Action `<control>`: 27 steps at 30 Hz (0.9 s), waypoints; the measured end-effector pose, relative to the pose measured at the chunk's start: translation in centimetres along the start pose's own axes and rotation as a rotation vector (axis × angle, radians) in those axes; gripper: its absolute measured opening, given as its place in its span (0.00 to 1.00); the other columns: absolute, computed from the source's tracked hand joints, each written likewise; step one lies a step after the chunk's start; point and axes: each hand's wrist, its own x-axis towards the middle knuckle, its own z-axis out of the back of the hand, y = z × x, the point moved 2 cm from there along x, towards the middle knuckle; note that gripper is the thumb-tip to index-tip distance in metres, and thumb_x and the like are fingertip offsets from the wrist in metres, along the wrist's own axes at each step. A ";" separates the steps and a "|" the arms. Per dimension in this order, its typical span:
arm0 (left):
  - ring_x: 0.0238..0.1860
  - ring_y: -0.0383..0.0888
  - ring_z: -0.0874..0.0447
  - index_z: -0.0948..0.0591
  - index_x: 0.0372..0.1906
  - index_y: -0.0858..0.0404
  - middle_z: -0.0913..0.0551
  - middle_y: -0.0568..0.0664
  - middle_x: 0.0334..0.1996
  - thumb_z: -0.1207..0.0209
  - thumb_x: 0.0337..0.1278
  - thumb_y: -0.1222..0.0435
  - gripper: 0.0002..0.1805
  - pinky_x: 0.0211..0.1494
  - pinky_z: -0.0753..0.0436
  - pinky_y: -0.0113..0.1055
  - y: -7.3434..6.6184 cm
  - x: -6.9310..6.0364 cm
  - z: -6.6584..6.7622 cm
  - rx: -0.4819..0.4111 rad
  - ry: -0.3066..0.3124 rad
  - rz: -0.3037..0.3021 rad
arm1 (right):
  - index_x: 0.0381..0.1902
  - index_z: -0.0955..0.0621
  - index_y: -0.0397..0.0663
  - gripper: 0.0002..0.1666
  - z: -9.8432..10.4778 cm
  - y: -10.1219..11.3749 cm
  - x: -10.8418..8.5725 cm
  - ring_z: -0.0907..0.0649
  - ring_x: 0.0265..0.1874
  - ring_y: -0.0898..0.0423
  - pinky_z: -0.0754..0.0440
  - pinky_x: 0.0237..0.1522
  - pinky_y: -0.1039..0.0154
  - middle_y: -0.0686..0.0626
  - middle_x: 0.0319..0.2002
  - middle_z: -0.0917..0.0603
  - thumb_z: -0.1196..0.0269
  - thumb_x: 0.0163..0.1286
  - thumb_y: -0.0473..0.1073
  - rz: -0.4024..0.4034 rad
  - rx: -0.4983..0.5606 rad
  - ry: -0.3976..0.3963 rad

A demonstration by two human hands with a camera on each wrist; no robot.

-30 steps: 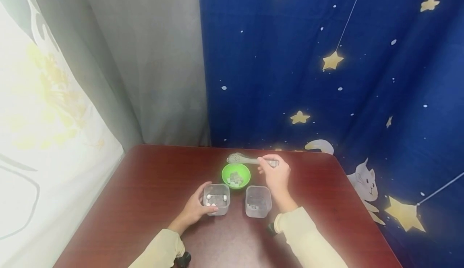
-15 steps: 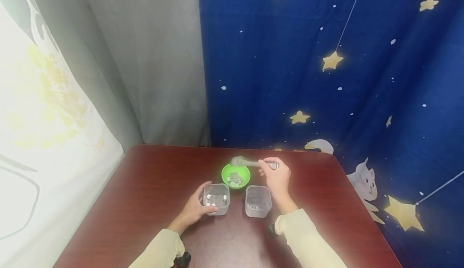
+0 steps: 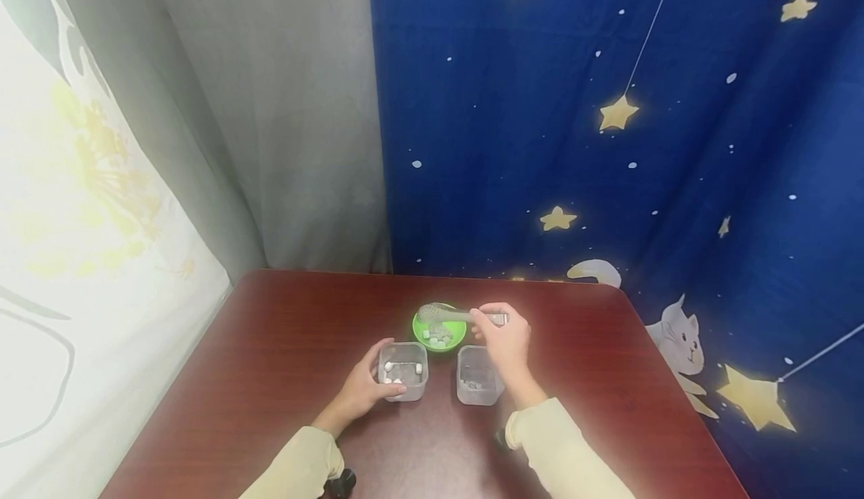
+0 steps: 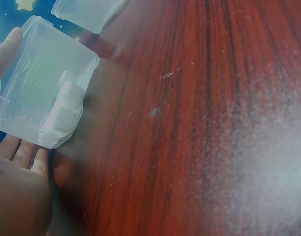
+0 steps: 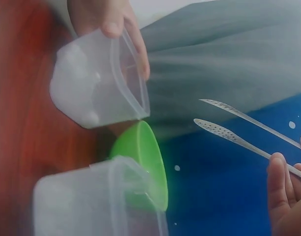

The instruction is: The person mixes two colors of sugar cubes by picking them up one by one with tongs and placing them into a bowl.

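Observation:
My right hand (image 3: 508, 340) holds a pair of metal tongs (image 3: 454, 317) with perforated ends above the green bowl (image 3: 457, 329). In the right wrist view the two arms of the tongs (image 5: 231, 135) stand apart, nothing between their tips. Small white and greyish chunks (image 3: 439, 332) lie in the bowl. My left hand (image 3: 360, 392) grips a clear plastic container (image 3: 417, 389), thumb on its near side and fingers around the left. Several white pieces (image 4: 67, 105) rest inside it, seen through the wall in the left wrist view.
A second clear plastic container (image 3: 475, 398) stands right of the first, with small greyish bits in its bottom. All three vessels stand close together on a red-brown wooden table (image 3: 283, 349). Grey and starry blue curtains (image 3: 472, 184) hang behind the table's far edge.
My right hand and the tongs have come down and slightly left, from beyond the bowl to over it. The left hand and its container have stayed put.

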 end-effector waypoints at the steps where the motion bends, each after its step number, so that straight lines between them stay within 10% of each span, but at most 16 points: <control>1: 0.52 0.70 0.25 0.40 0.71 0.68 0.31 0.71 0.61 0.26 0.35 0.77 0.52 0.42 0.17 0.34 0.4 0.1 0.0 0.005 -0.008 -0.001 | 0.36 0.17 0.34 0.12 -0.1 0.3 -0.3 0.15 0.21 0.48 0.15 0.27 0.52 0.34 0.25 0.15 0.28 0.58 0.37 -0.005 0.003 0.009; 7: 0.51 0.65 0.23 0.37 0.71 0.62 0.29 0.66 0.61 0.25 0.33 0.76 0.53 0.42 0.17 0.35 1.8 0.7 0.0 0.001 -0.029 0.009 | 0.35 0.17 0.34 0.09 -0.8 2.0 -1.8 0.16 0.19 0.51 0.17 0.21 0.60 0.35 0.23 0.16 0.29 0.58 0.34 -0.018 -0.051 0.020; 14: 0.50 0.62 0.21 0.36 0.71 0.58 0.28 0.64 0.59 0.24 0.32 0.75 0.53 0.43 0.17 0.35 1.9 0.7 -0.1 0.018 -0.054 0.019 | 0.34 0.15 0.42 0.11 -1.6 -2.4 -1.3 0.15 0.20 0.45 0.17 0.22 0.57 0.47 0.19 0.16 0.26 0.55 0.41 0.016 -0.076 0.044; 27: 0.52 0.64 0.22 0.36 0.71 0.60 0.30 0.62 0.63 0.24 0.32 0.76 0.53 0.43 0.17 0.35 1.8 0.5 -0.2 0.005 -0.053 0.024 | 0.34 0.15 0.43 0.12 -2.3 -2.8 -2.2 0.16 0.18 0.49 0.18 0.20 0.61 0.49 0.18 0.16 0.26 0.55 0.42 0.013 -0.102 0.148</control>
